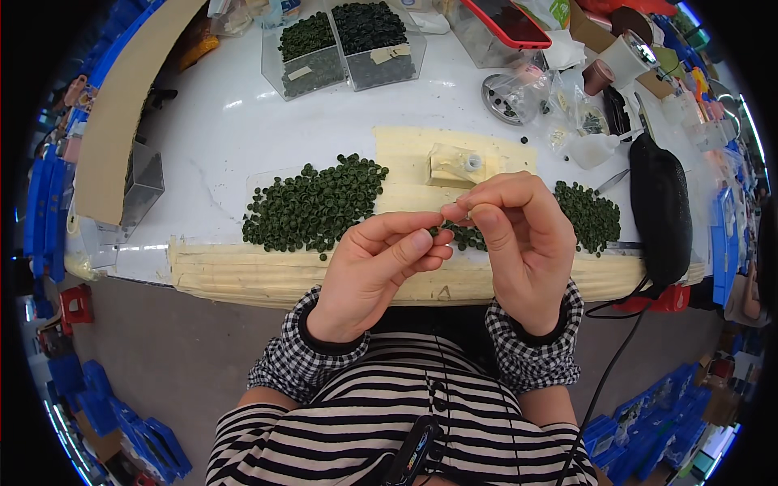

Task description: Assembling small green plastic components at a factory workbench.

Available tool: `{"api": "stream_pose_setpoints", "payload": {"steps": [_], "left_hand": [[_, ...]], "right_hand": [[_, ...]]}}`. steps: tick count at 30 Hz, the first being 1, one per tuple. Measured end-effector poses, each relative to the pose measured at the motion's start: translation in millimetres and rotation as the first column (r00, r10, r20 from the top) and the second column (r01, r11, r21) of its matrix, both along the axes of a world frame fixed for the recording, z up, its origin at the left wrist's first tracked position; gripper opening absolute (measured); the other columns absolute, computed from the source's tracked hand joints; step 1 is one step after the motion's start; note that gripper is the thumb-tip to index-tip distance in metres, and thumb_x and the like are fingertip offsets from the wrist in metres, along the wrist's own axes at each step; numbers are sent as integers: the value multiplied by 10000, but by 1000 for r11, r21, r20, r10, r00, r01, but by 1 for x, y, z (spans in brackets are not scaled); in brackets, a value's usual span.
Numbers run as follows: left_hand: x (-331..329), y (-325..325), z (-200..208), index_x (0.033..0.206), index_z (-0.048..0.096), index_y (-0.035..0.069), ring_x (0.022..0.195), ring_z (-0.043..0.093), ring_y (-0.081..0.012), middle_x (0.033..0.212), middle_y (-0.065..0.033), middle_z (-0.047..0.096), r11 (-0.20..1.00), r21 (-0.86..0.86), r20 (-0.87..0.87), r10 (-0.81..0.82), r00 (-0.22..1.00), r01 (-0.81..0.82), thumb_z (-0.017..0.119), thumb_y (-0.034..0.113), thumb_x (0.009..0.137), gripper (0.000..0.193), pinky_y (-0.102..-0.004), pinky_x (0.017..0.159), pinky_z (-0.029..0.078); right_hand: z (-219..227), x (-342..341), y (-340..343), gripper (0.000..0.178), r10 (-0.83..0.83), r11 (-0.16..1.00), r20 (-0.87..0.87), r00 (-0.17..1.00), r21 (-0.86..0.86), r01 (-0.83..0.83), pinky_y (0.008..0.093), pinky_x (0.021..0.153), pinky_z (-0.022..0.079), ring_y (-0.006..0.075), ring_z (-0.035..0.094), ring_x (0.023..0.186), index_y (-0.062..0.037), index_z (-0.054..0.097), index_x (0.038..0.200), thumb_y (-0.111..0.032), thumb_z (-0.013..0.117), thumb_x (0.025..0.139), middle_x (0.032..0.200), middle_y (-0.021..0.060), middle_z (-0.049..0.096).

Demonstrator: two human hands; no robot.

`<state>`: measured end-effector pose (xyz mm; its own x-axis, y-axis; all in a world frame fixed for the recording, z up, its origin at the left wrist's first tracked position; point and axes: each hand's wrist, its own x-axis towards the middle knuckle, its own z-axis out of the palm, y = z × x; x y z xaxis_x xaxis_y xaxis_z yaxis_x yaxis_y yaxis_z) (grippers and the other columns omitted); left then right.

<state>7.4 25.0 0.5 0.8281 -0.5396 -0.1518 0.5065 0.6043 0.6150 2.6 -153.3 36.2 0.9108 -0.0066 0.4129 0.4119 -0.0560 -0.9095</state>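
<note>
My left hand (377,271) and my right hand (527,247) meet at the fingertips above the table's near edge. The left one is closed in a pinch of thumb and fingers. Thumb and forefinger of the right are also pinched together. Dark green shows at the meeting fingertips, but what each hand holds is too small and covered to make out. To the left lies a large pile of small, dark green, round cup-like pieces (312,206). More green pieces (468,237) lie behind the hands, partly hidden. A small block with a clear top (458,166) stands just beyond them.
A smaller green pile (590,217) lies right, near a black padded object (658,211). Two clear bins (312,73) of green and blackish pieces stand at the back. A red-framed device (509,23), a round metal dish (504,99) and a white bottle (593,150) are back right.
</note>
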Motion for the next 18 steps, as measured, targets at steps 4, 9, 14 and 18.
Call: {"api": "stream_pose_setpoints", "payload": {"steps": [4,9,14,18], "left_hand": [[-1,1,-1,1208,600,-12,992,670,-186,1100,-146,676,1000,5,4,3,1000,-3,552,62,976,249,-283,892,550],[-1,0,1,1189,604,9,963,666,-177,1082,-138,675,999,51,-4,7,1000,-7,565,70,970,231,-270,848,553],[-1,-2,1,1178,607,21,947,664,-169,1070,-132,675,998,58,-20,12,1000,-11,572,70,966,220,-262,824,554],[-1,1,-4,1196,595,4,976,665,-173,1088,-140,677,999,43,-7,7,1000,-6,559,68,973,235,-272,860,550]], "right_hand": [[2,-1,1,70,-40,992,-63,997,115,47,232,729,539,133,674,821,39,591,963,-28,591,946,886,79,636],[-8,19,-16,71,-357,914,177,917,-137,382,250,698,524,142,658,759,31,608,918,-34,635,913,831,79,634],[-13,35,-17,69,-390,726,432,813,-398,560,313,648,489,255,624,720,0,632,879,-8,684,834,819,106,626],[-21,38,-18,100,-327,676,371,869,-550,490,349,697,485,283,609,815,-26,646,912,-36,690,823,868,104,624]]}}
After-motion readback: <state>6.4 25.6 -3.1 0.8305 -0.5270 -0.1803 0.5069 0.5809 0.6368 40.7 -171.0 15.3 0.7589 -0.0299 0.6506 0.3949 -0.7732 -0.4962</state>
